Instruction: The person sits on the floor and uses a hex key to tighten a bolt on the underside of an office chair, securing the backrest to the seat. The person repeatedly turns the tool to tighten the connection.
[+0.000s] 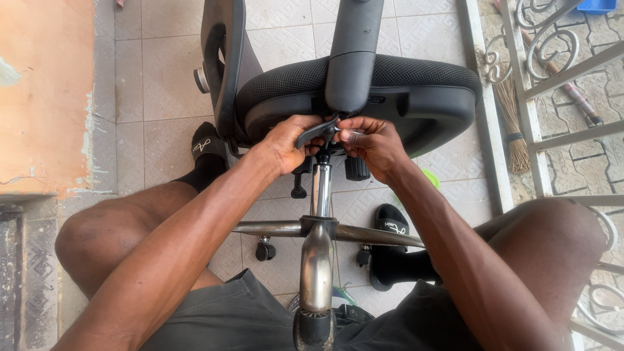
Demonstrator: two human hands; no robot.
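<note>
Leftmost, an orange wall [45, 97] edges the tiles. Centre, a black chair [364, 97] lies tipped over; under its seat the left hand [286, 143] closes round a black lever [315, 132], the right hand [374, 144] pinching a fitting just beside it above the chrome column [322, 188]. Rightmost, a broom [510, 123] leans by a railing [552, 71].

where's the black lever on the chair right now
In the head view the black lever sits at centre, under the tipped chair's seat, just above the chrome column. The left hand grips it; the right hand is beside it.
</note>
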